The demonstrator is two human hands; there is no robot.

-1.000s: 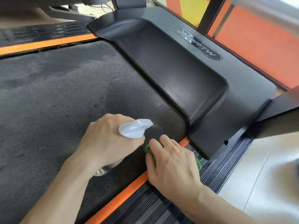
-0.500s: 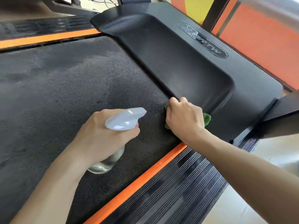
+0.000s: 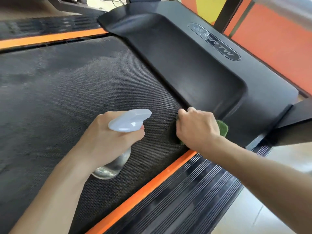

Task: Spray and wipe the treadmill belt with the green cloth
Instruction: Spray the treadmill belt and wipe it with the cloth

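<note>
The black textured treadmill belt (image 3: 70,102) fills the left and middle of the view, with duller damp-looking patches. My right hand (image 3: 196,127) presses the green cloth (image 3: 222,127) onto the belt's front right corner, right against the black motor cover. Most of the cloth is hidden under the hand; only its edges show. My left hand (image 3: 104,137) holds a clear spray bottle (image 3: 111,168) with a white trigger head (image 3: 130,119), nozzle pointing toward the right hand, a little above the belt.
The black motor cover (image 3: 194,68) with a logo plate rises past the belt. Orange strips and ribbed black side rails (image 3: 185,196) run along both belt edges. An upright post (image 3: 293,122) stands at right. Pale tiled floor (image 3: 253,213) lies at lower right.
My right hand slid the cloth from the orange side strip forward to the belt's front corner by the motor cover. The left hand with the bottle drifted slightly left.
</note>
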